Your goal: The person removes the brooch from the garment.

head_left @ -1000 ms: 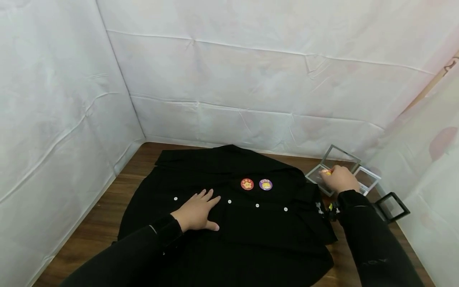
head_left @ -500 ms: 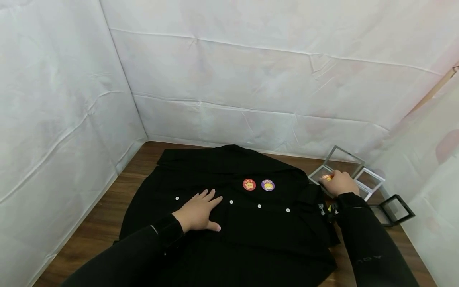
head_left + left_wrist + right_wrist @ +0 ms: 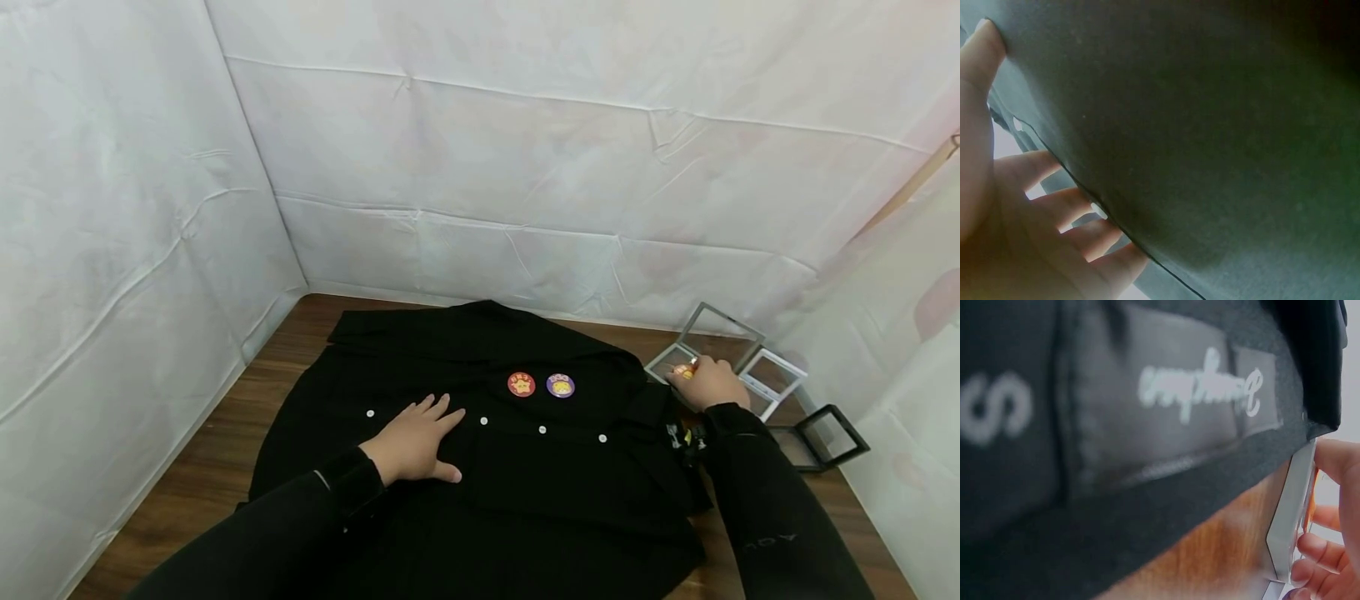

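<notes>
A black buttoned shirt [image 3: 555, 500] lies spread out, with a red round badge [image 3: 521, 384] and a purple round badge [image 3: 560, 385] on its front. My left hand [image 3: 411, 437] rests flat on the shirt, fingers spread, near the white buttons. At the far right, my right hand [image 3: 708, 383] pinches a small orange-and-yellow badge [image 3: 682, 372] over the open grey clear case [image 3: 660, 362]. An orange edge shows between thumb and fingers in the right wrist view; most of this badge is hidden. The shirt's label [image 3: 1172, 394] fills much of that view.
A white-framed clear case [image 3: 772, 375] and an open black-framed case [image 3: 832, 437] stand right of my right hand. White sheeting [image 3: 465, 167] walls in the brown wood-grain table [image 3: 187, 475] at the back and both sides.
My right hand has shifted slightly toward me relative to the grey case, still holding the orange badge, whose angle has changed a little. The left hand stays put. The head view has shifted slightly.
</notes>
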The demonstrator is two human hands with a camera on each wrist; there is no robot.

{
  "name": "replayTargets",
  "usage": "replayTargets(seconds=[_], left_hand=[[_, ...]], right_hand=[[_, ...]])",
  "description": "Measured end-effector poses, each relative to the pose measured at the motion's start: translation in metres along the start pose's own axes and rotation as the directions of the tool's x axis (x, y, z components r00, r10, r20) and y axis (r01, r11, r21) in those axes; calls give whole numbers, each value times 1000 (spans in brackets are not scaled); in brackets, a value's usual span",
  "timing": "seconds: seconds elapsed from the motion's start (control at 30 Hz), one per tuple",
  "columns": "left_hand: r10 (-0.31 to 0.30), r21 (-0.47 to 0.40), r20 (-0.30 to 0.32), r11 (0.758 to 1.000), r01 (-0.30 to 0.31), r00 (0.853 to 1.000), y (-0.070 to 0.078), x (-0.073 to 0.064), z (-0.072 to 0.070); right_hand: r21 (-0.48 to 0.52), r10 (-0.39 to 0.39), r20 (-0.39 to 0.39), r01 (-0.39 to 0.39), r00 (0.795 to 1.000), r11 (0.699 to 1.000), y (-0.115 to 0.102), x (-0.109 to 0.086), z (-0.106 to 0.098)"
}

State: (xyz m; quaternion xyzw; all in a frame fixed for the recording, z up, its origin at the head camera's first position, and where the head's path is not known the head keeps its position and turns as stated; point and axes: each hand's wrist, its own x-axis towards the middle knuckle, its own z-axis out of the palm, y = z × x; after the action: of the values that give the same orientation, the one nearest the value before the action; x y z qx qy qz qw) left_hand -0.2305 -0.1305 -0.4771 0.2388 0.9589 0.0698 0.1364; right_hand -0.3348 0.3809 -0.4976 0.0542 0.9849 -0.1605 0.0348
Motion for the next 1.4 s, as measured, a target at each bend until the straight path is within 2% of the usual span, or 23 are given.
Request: replayTargets(seconds=[0.17,0.37,0.5,0.63,0.77,0.93,1.13,1.23,1.4], left_hand=[[9,5,6,1000,-9,1000,0,2,1],[13,14,21,1000,-13,1000,1,6,-6],[5,34,51,999,-6,999,-2,7,-10],[-22,-30,66,999,24,998,-7,8,-19],[-46,-88,32,995,49,998,-10,11,-31],[-15,-62,-58,998,12,998,-6,17,-46],[0,-13,-133,1000,-1,991,7,28,-57],[8,4,-137,1000,-8,991,13,36,-57],[-3,3,-75,1000,3,997,19,47,-51]], right_hand=[[-3,11,6,-11,1000,1000,-4,-8,-5],[-7,22,15,-22,1000,1000,-2,-12,-10],[-2,-11,-17,11,1000,1000,-10,-15,-16],[38,-70,-58,73,996,997,-34,-21,-27],[84,-142,-92,150,986,985,-67,-29,-38],[104,-225,-111,237,968,966,-106,-41,-41],[88,-296,-101,305,950,948,-142,-52,-30],[46,-344,-94,349,934,936,-159,-60,-22],[-56,-438,-69,435,896,899,-186,-72,-7]])
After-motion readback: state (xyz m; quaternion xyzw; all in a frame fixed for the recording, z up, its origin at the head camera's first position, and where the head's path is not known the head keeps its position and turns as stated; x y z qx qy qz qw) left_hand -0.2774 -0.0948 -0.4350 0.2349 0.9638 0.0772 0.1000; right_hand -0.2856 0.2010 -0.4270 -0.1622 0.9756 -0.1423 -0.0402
